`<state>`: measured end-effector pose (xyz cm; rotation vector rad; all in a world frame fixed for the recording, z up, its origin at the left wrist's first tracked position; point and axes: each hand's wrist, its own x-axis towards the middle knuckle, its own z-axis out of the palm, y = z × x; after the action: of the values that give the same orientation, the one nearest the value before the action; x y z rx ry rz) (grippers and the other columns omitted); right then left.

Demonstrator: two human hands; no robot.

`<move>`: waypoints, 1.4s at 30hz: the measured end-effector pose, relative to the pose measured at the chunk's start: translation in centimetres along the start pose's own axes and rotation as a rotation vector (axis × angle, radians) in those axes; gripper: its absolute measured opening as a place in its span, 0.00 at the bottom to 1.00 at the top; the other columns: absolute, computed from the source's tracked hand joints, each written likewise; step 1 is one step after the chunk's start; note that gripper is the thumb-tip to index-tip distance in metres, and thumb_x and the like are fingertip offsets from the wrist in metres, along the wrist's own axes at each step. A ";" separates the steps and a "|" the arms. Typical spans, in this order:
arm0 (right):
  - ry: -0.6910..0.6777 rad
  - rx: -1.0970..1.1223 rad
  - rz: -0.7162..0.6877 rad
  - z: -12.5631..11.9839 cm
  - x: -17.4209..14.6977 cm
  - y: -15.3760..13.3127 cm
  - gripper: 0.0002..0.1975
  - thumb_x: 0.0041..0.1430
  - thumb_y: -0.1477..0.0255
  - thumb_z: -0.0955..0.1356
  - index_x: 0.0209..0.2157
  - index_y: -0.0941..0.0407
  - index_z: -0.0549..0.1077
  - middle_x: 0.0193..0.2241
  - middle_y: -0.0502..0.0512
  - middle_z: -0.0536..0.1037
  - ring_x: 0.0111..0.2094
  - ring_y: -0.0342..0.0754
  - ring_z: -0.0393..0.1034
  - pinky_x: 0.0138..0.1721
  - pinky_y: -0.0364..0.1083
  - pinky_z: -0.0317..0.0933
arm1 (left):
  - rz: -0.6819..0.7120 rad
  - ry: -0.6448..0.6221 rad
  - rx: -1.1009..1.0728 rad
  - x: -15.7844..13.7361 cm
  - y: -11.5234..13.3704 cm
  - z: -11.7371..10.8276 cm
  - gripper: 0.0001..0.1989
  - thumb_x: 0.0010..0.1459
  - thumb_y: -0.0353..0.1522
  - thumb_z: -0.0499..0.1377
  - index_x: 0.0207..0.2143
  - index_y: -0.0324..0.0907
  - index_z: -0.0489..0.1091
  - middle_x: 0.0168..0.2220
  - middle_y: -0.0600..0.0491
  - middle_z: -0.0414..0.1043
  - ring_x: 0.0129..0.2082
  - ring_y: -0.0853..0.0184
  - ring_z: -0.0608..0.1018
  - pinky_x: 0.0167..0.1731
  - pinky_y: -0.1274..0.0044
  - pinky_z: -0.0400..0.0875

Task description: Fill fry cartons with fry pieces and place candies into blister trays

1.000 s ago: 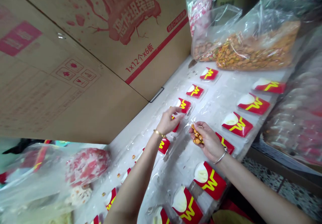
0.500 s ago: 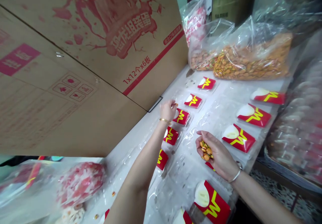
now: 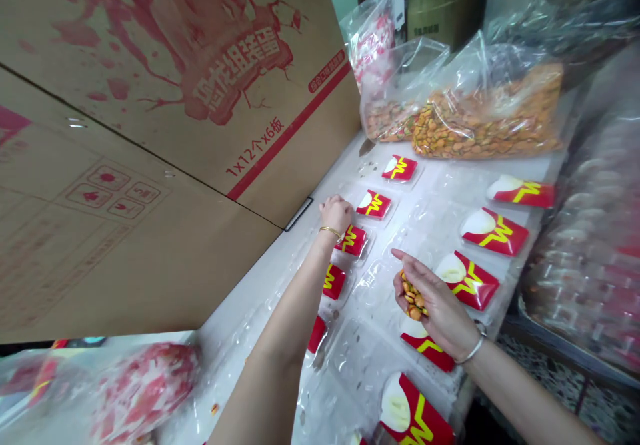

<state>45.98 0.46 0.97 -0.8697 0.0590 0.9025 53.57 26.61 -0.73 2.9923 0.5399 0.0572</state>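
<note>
My left hand [image 3: 336, 214] is closed, fingers curled down at the left edge of a clear plastic tray, beside a red packet with a yellow zigzag mark [image 3: 351, 239]. Its fingertips are hidden, so whatever they pinch does not show. In the cupped palm of my right hand [image 3: 440, 301] lies a small heap of round orange pieces with dark edges [image 3: 414, 298]. This hand hovers over the right-hand row of trays, close to another red packet [image 3: 470, 279]. Each packet has a white rounded part and sits in a clear moulded tray [image 3: 377, 281].
A large printed cardboard box [image 3: 240, 131] stands along the left. Clear bags of orange pieces [image 3: 485, 125] lie at the far end. A bag of red-and-white pieces [image 3: 147, 388] is at lower left. Stacked clear packs [image 3: 585, 265] stand at right beyond the table edge.
The view has shifted slightly. My left hand has turned knuckles-up, and the small orange piece seen at its fingertips no longer shows. My right hand still cups its heap.
</note>
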 end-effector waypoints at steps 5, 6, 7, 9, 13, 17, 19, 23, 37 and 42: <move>-0.003 0.082 -0.031 0.3 0.7 -1.0 0.23 0.61 0.59 0.64 0.57 0.49 0.59 0.24 0.48 0.69 0.20 0.38 0.59 0.20 0.37 0.51 | 0.109 -0.122 -0.396 -3.6 2.5 -3.3 0.15 0.56 0.31 0.56 0.47 0.45 0.70 0.50 0.48 0.67 0.47 0.60 0.68 0.46 0.67 0.61; -0.004 0.093 -0.030 0.3 0.9 -1.3 0.24 0.61 0.59 0.64 0.57 0.48 0.58 0.24 0.48 0.69 0.20 0.39 0.59 0.20 0.37 0.51 | 0.193 -0.200 -0.554 -4.8 3.4 -4.0 0.17 0.55 0.33 0.58 0.48 0.43 0.69 0.48 0.48 0.68 0.45 0.62 0.70 0.45 0.69 0.63; 0.000 0.102 -0.030 0.3 1.1 -1.5 0.24 0.61 0.60 0.64 0.57 0.48 0.57 0.24 0.48 0.69 0.20 0.39 0.59 0.20 0.37 0.52 | 0.274 -0.299 -0.699 -6.0 4.4 -4.7 0.17 0.55 0.35 0.59 0.47 0.42 0.69 0.45 0.49 0.70 0.43 0.64 0.71 0.44 0.72 0.65; 0.019 0.112 -0.031 0.3 1.4 -1.8 0.26 0.60 0.60 0.65 0.58 0.48 0.57 0.23 0.47 0.69 0.20 0.39 0.59 0.19 0.37 0.52 | 0.338 -0.442 -0.895 -8.1 6.1 -5.4 0.14 0.54 0.38 0.60 0.40 0.39 0.71 0.37 0.50 0.73 0.37 0.67 0.73 0.40 0.76 0.67; 0.084 0.114 -0.045 0.2 2.1 -2.1 0.28 0.58 0.60 0.68 0.57 0.48 0.58 0.21 0.47 0.68 0.19 0.39 0.59 0.18 0.36 0.52 | 0.243 -0.445 -1.014 -9.7 8.6 -5.3 0.12 0.55 0.38 0.60 0.33 0.37 0.71 0.29 0.52 0.73 0.31 0.70 0.73 0.35 0.78 0.68; 0.167 0.135 -0.096 -0.3 2.8 -3.0 0.28 0.55 0.60 0.70 0.55 0.48 0.60 0.22 0.46 0.69 0.20 0.38 0.61 0.18 0.35 0.53 | 0.284 -0.432 -0.998 -8.1 9.9 -4.5 0.09 0.56 0.36 0.58 0.35 0.38 0.71 0.29 0.52 0.73 0.31 0.71 0.74 0.35 0.79 0.68; 0.168 0.157 -0.100 -0.8 2.9 -3.7 0.25 0.55 0.60 0.70 0.53 0.48 0.62 0.23 0.46 0.69 0.20 0.38 0.61 0.18 0.34 0.52 | 0.302 -0.348 -0.949 -6.2 9.9 -4.1 0.08 0.56 0.35 0.58 0.34 0.39 0.71 0.31 0.52 0.73 0.32 0.70 0.74 0.36 0.79 0.68; 0.136 0.258 -0.030 -2.1 2.7 -4.8 0.19 0.51 0.66 0.72 0.45 0.50 0.68 0.27 0.48 0.71 0.25 0.39 0.64 0.18 0.34 0.54 | 0.215 -0.012 -0.712 0.4 8.2 -3.4 0.05 0.54 0.32 0.58 0.33 0.40 0.71 0.32 0.53 0.74 0.32 0.70 0.73 0.37 0.77 0.67; 0.269 0.354 -0.051 -5.3 3.0 -6.2 0.20 0.43 0.74 0.75 0.40 0.51 0.73 0.34 0.51 0.74 0.36 0.42 0.69 0.32 0.35 0.68 | 0.100 0.090 -0.037 11.9 5.5 1.8 0.11 0.54 0.26 0.53 0.32 0.44 0.74 0.40 0.51 0.73 0.43 0.62 0.70 0.47 0.67 0.56; 0.285 0.407 -0.095 -4.7 3.7 -6.5 0.18 0.44 0.76 0.74 0.39 0.51 0.72 0.35 0.50 0.74 0.36 0.42 0.70 0.34 0.36 0.68 | 0.268 -0.010 0.201 10.9 6.3 0.9 0.14 0.51 0.22 0.52 0.31 0.43 0.75 0.45 0.47 0.69 0.48 0.58 0.66 0.48 0.64 0.54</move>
<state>54.34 -2.34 0.49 -0.6079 0.4299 0.6412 66.01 24.44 -0.79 3.2390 0.1481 0.0088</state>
